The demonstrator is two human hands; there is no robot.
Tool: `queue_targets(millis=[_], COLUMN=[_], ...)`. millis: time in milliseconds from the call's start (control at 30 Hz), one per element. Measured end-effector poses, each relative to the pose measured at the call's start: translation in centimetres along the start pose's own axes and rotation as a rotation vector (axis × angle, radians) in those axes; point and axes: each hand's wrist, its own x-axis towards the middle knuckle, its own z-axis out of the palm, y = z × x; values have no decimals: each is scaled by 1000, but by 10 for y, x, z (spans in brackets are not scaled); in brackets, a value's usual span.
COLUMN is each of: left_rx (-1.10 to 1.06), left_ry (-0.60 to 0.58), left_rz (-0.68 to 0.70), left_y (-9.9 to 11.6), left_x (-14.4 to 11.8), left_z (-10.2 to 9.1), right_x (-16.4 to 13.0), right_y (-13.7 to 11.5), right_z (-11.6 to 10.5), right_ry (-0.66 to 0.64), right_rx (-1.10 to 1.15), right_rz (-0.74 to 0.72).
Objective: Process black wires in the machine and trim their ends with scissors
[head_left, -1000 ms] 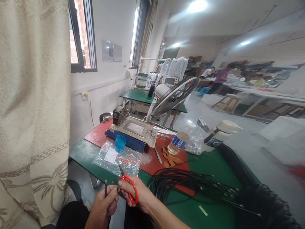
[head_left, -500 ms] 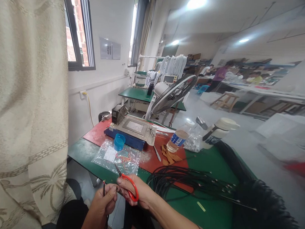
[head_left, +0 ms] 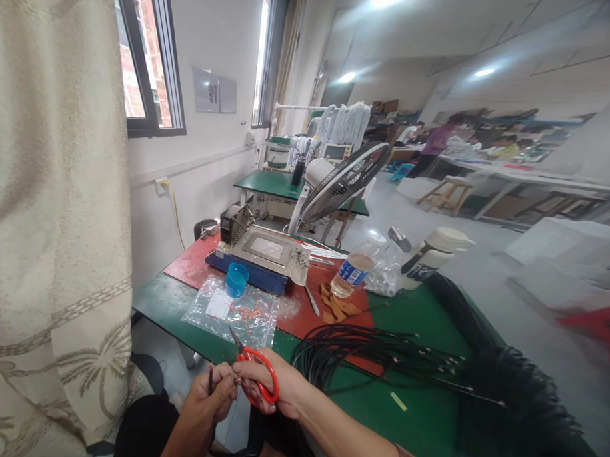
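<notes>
My left hand (head_left: 213,397) is closed around a thin black cable (head_left: 211,378), whose stripped end points up beside the thumb. Red-handled scissors (head_left: 263,376) rest in my right hand (head_left: 278,383), their dark blades pointing up and away. The fingertips of both hands meet in front of me, at the table's near edge; whatever small piece lies between them is too small to make out. Just beyond the blades lies a clear plastic bag (head_left: 195,315) with small orange-red bits (head_left: 248,314) on it. A bundle of black cables (head_left: 339,347) lies to the right of my hands.
A blue-based metal device (head_left: 251,274) with a small fan stands behind the bag, near a blue cup (head_left: 236,281). Farther right are a bottle of clear liquid (head_left: 354,270), brown cloth scraps (head_left: 338,306) and a white container (head_left: 436,247). A large fan (head_left: 346,184) stands behind the table.
My left fingers have shifted slightly right and up against the right fingertips, and the cable's tip sits lower by the thumb. The scissors stay in my right hand. The view has shifted slightly.
</notes>
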Motion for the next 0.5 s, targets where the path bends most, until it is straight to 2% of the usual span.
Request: queue_targets(millis=[267, 500], left_rx=[-52, -102], left_ry=[44, 25], left_rz=[-2, -7], left_y=[1, 4], left_x=[-1, -2], left_z=[1, 6], right_x=[-2, 1], right_y=[4, 12], right_z=[1, 0], right_ry=[-76, -123], right_rx=[38, 123], right_rz=[-110, -70])
